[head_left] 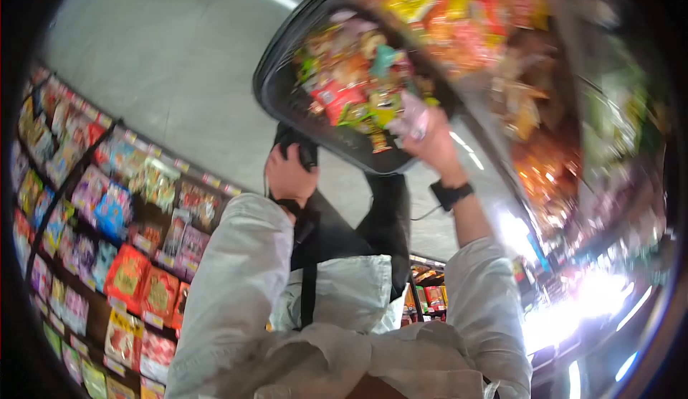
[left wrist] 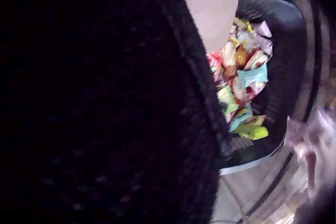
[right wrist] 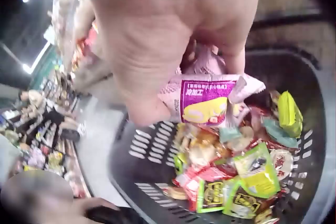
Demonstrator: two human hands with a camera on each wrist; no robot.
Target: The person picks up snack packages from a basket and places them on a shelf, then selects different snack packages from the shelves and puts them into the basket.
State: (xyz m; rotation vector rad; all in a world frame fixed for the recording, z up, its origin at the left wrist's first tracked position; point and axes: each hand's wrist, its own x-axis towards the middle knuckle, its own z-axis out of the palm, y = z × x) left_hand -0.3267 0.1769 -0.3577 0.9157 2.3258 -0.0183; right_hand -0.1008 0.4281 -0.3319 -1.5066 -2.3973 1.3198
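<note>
My right hand (head_left: 428, 141) holds pink snack packets over the black shopping basket (head_left: 266, 83). In the right wrist view, one pink packet (right wrist: 209, 98) shows a purple label, with more pink wrapper behind it under the fingers. Below it, a pile of small wrapped snacks (right wrist: 207, 153) lies in the slotted basket, in red, green, yellow and teal wrappers. At the basket's near left side, my left hand (head_left: 292, 173) has its fingers curled over a black handle (head_left: 307, 152). Dark material fills most of the left wrist view and hides the left fingers.
A bin of loose wrapped snacks (head_left: 459, 12) runs along the right, close against the basket's edge. Shelves of bagged snacks (head_left: 129, 270) with price tags stand on the left. Grey floor (head_left: 165, 62) stretches between them. Bright lights (head_left: 580, 313) glare at the lower right.
</note>
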